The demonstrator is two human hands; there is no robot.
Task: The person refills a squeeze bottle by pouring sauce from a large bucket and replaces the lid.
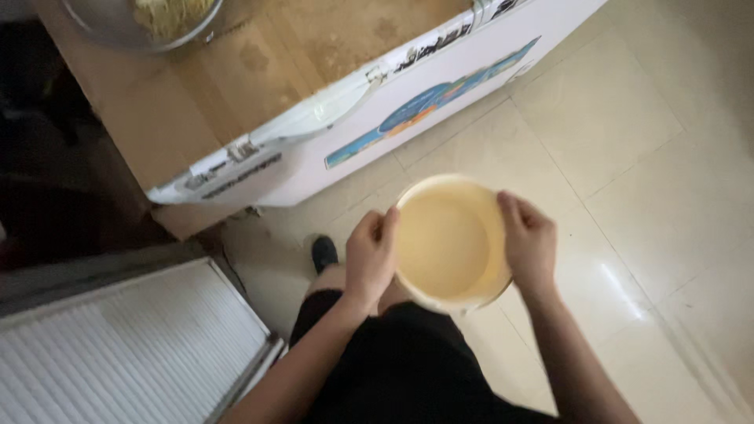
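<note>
Hands grip a pale yellow bowl [450, 242] from both sides, held in the air above the tiled floor [628, 141], in front of the person's body. The left hand [369, 255] curls over the bowl's left rim, fingers closed on the edge. The right hand [530, 243] closes on the right rim the same way, thumb on the inner side and the other fingers round the outside. The bowl looks empty, its inside smooth and cream-coloured, tipped slightly toward the camera.

Beyond the bowl stands a white chest-like appliance [369, 133] with coloured stickers along its front, set at an angle across the upper part of the view. A brown cardboard sheet [236, 71] covers its top, and on that, at the upper left corner, sits a metal bowl [141, 23] with pale shredded food inside, only partly in view. The appliance stands near the yellow bowl, with a strip of bare floor between them.

At lower left lies a white ribbed panel [118, 353], just beside the person's leg in dark clothing [377, 369]. A dark shoe [323, 253] shows on the floor just left of the left hand.
</note>
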